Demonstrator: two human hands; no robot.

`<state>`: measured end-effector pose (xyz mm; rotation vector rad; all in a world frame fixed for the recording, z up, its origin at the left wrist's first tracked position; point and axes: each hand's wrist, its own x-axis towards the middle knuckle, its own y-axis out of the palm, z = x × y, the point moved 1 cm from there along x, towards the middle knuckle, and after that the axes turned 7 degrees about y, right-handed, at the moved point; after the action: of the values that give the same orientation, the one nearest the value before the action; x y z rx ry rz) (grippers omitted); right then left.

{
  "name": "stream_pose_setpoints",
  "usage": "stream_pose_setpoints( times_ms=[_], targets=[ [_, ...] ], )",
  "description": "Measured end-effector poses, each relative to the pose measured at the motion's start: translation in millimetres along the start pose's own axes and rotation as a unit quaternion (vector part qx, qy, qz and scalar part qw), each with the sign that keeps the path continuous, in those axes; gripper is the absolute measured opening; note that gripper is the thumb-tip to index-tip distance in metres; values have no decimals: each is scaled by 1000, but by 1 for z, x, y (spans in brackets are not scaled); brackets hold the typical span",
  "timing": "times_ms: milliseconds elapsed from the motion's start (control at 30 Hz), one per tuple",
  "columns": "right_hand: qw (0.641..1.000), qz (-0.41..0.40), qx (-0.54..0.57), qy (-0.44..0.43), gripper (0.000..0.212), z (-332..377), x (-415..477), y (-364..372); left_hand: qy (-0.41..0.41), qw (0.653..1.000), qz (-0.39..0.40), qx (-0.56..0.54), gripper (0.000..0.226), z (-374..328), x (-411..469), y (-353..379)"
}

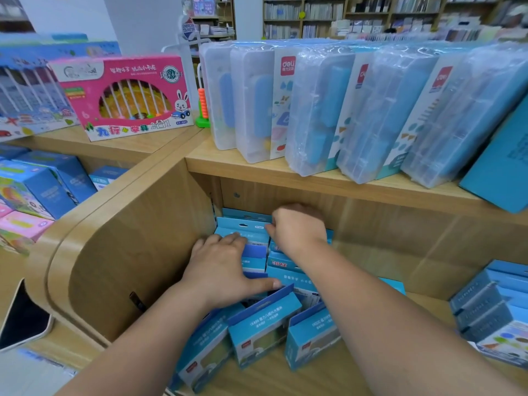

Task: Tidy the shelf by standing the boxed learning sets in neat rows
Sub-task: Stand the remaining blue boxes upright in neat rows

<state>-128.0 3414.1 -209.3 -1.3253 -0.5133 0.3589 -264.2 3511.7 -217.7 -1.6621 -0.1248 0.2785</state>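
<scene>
Head view: a pink cardboard abacus box [123, 95] stands on the upper left ledge. Below, in the wooden shelf bay [160, 224], the left hand [220, 267] lies flat, fingers straight, on small blue cardboard boxed learning sets [263, 324], which stand in leaning rows. The right hand [297, 227] curls over the back boxes with its fingertips hidden, so I cannot tell whether it grips. Farther right, a blue box stack [485, 307] is cut off.
</scene>
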Motion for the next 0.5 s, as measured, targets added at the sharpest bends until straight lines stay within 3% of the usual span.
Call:
stream_pose_setpoints(
  times_ms=[100, 333, 433, 500],
  targets=[
    [999, 5, 32, -6, 32, -8, -10, -2, -4, 1000, 0, 5, 120, -1, 0, 0],
    [976, -113, 172, -74, 28, -81, -75, -19, 14, 1000, 0, -1, 95, -6, -5, 0],
    [970, -140, 198, -35, 22, -124, -107, -23, 55, 997, -55, -6, 82, -23, -10, -9],
    [969, -144, 197, 34, 16, -153, -127, -22, 96, 990, -96, -29, 76, -41, -13, -16]
  ],
)
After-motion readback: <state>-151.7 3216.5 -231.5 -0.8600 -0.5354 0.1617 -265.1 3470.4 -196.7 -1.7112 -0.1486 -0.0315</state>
